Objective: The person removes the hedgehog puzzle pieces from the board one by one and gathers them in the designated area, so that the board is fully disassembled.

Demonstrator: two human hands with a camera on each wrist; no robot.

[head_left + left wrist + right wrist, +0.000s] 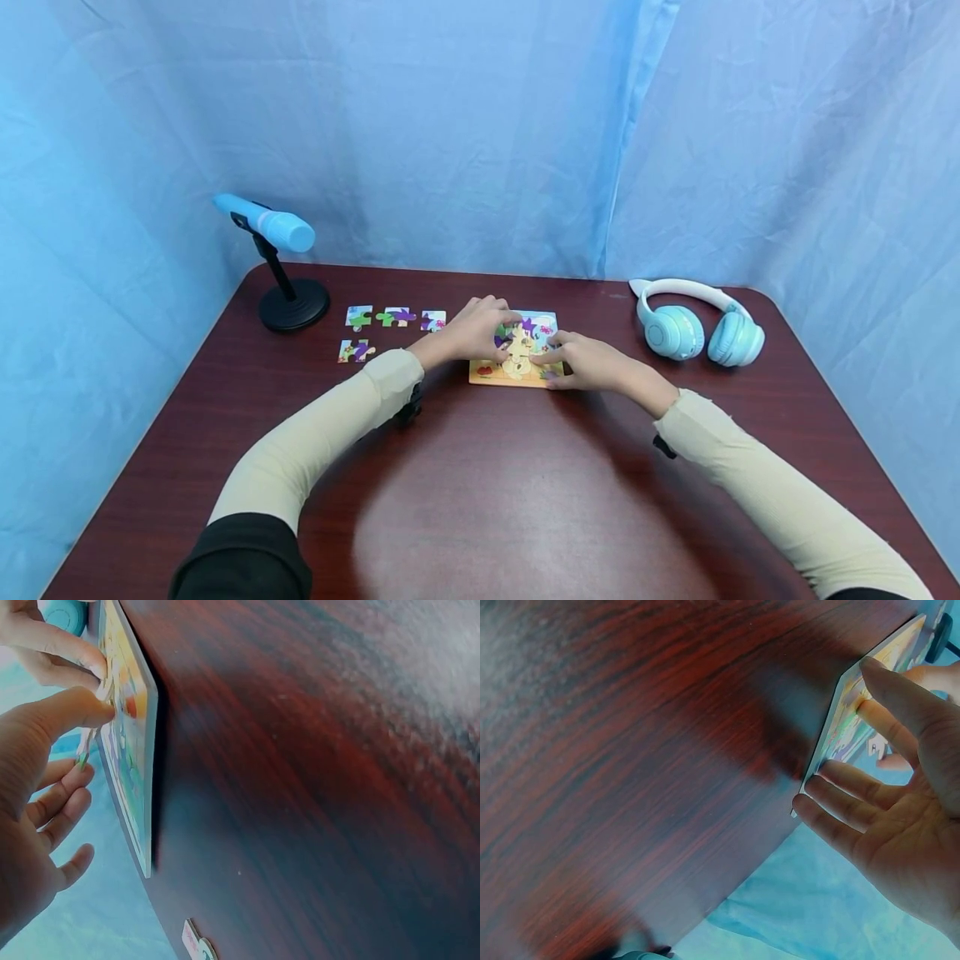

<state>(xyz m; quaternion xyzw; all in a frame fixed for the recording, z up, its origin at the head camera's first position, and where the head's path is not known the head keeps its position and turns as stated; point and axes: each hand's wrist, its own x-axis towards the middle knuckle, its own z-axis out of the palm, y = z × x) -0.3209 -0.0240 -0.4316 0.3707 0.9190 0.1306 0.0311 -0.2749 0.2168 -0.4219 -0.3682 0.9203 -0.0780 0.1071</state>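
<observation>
A jigsaw puzzle board [510, 382] with a yellow animal picture lies flat on the dark red table [487, 500]. Over its left part is my left hand [474, 329], thumb at the picture and fingers spread beyond. A small puzzle piece [876, 744] shows by the left fingertips in the right wrist view, its green edge [82, 760] against them in the left wrist view. From the other side my right hand [592, 363] touches the board, thumb and index finger on the picture, the other fingers extended along its right edge. The hands partly hide the puzzle.
Several loose puzzle pieces, such as a left one [358, 317] and a nearer one [356, 351], lie left of the board. A blue microphone [281, 228] on a black stand [294, 305] stands back left. White and mint headphones [674, 332] rest at right. Blue curtains [480, 133] surround the table.
</observation>
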